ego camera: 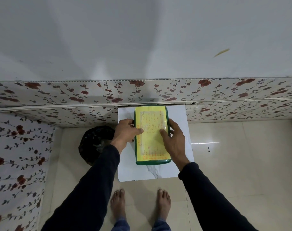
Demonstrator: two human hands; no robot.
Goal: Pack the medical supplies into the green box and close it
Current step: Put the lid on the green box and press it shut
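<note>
I stand barefoot on the pale tiled floor (pixel 233 164), looking down at the green box (pixel 152 162), which lies closed on a small white marbled bench (pixel 158 174) pushed against the flower-patterned wall panel (pixel 75 97). The box's long side runs away from me, its far end close to the wall, and its lid (pixel 151 135) is covered by a yellow sheet with orange writing too blurred for me to read. My left hand (pixel 127 132) grips the box's left edge about halfway along: the thumb lies flat on the yellow lid and the fingers curl down over the side, so this hand is grasping the box. My right hand (pixel 173 140) rests on the right edge, thumb pressed on the lid opposite my left thumb, the other fingers spread along and down the box's right side; it holds the box too, more loosely splayed than clenched. Both forearms are in dark sleeves (pixel 95 185). To the left of the bench, just beside it on the floor, sits a round black bin lined with a shiny black bag (pixel 93 140), partly hidden behind my left wrist. My feet (pixel 118 202) are set just in front of the bench's near edge. I see no supplies lying on the bench around the box.
</note>
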